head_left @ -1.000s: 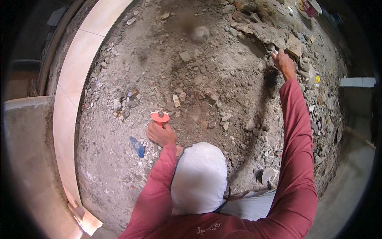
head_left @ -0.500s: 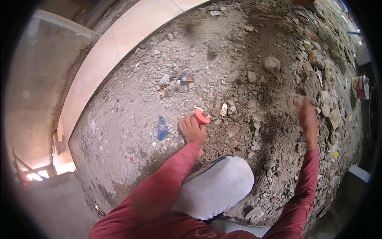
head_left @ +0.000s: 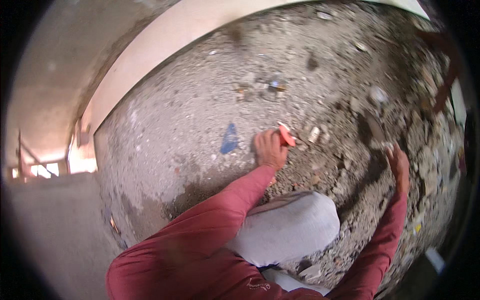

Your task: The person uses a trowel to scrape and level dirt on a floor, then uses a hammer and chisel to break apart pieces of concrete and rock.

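Although a pale script mark (head_left: pixel 257 285) can be noticed on the chest of the maroon shirt (head_left: pixel 195 240), it is too small to be told clearly. The person's left hand (head_left: pixel 270 148) is closed around an orange-red guarded tool (head_left: pixel 286 136), which looks like a chisel, just above the rubble ground (head_left: pixel 170 135). Its round guard is seen almost from the edge, leaning from upper left to lower right; the long axis therefore seems to cross it, roughly from left to right, but the shaft is hidden by the fingers. The plastic of the guard looks bright and smooth.

Farther to the right, the right hand (head_left: pixel 398 164) is clenched on what appears to be a trowel (head_left: pixel 374 126). Its brownish blade is blurred and elongated, and it points to the upper left, away from the fingers, over the darker loose soil. Near the left hand, on its left side, lies a blue shard (head_left: pixel 230 140); a whitish fragment (head_left: pixel 314 134) lies to the right of the guard.
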A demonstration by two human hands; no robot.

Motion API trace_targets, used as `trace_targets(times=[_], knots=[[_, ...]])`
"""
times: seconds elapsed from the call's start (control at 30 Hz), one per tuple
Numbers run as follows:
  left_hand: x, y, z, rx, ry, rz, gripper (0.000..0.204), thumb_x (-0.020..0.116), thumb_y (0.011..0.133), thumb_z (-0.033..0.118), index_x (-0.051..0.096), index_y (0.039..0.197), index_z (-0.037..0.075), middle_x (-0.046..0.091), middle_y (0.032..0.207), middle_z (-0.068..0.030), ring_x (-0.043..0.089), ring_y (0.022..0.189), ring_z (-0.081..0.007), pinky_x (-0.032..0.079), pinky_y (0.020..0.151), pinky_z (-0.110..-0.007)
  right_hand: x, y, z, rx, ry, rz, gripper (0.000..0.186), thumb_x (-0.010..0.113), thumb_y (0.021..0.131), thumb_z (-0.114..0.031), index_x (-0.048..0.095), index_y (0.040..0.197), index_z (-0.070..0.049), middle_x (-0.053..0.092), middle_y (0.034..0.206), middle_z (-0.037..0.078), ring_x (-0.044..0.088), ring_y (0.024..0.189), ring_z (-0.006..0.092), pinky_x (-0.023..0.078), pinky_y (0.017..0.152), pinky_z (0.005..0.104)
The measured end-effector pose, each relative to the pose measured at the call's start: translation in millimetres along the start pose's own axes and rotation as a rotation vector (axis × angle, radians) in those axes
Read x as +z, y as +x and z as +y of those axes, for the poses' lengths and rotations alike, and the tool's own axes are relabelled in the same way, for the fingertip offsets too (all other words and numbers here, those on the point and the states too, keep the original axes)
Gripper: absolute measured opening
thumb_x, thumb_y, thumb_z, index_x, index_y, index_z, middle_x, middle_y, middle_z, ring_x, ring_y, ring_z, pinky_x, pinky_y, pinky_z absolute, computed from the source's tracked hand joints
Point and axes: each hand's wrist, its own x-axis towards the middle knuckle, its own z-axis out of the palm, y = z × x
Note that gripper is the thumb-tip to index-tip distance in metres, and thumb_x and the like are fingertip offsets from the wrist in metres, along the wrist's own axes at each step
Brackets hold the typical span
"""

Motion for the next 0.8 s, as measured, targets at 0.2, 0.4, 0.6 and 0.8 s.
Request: trace_targets(times=[0.2, 0.4, 0.6, 0.8], knots=[[1.0, 10.6, 5.8, -0.007, -0.104, -0.003, 0.05, 0.069, 0.077, 0.023, 0.052, 0.118, 0.001, 0.046, 0.126, -0.0185, 0.044, 0.123, -0.0414, 0.026, 0.111, -0.061, 9.2, -8.7, 161.1, 0.123, 0.314, 0.202, 0.049, 0.046, 0.106, -0.041, 0.058, 0.13, 0.0, 0.068, 0.109, 0.022, 0.065, 0.092, 0.0301, 0.049, 0.083, 0.042], [-3.2, -13.1, -13.9, -0.079, -0.049, -0.046, 0.054, 0.07, 0.076, 0.023, 0.05, 0.122, 0.001, 0.045, 0.126, -0.0189, 0.042, 0.126, -0.0413, 0.025, 0.114, -0.06, -12.3, 12.8, -141.0, 0.023, 0.534, 0.057, 0.033, 0.057, 0.103, -0.023, 0.048, 0.131, -0.005, 0.065, 0.107, 0.02, 0.062, 0.089, 0.0287, 0.05, 0.082, 0.0363], [0.3, 3.4, -4.3, -0.022, -0.139, -0.029, 0.053, 0.069, 0.075, 0.019, 0.05, 0.12, 0.0, 0.044, 0.126, -0.0187, 0.04, 0.128, -0.0409, 0.024, 0.116, -0.059, 44.8, 90.1, -294.5, -0.296, 0.433, -0.028, 0.042, 0.051, 0.103, -0.044, 0.053, 0.12, -0.005, 0.065, 0.105, 0.032, 0.061, 0.105, 0.0502, 0.049, 0.081, 0.052], [3.5, 10.6, 4.8, -0.073, -0.033, -0.156, 0.039, 0.068, 0.073, 0.02, 0.057, 0.108, 0.004, 0.052, 0.118, -0.0163, 0.049, 0.115, -0.0384, 0.034, 0.103, -0.056, 49.4, 75.0, -130.7, 0.075, 0.391, 0.144, 0.047, 0.051, 0.101, -0.052, 0.053, 0.104, -0.005, 0.065, 0.082, 0.026, 0.065, 0.075, 0.0449, 0.049, 0.067, 0.0499]])
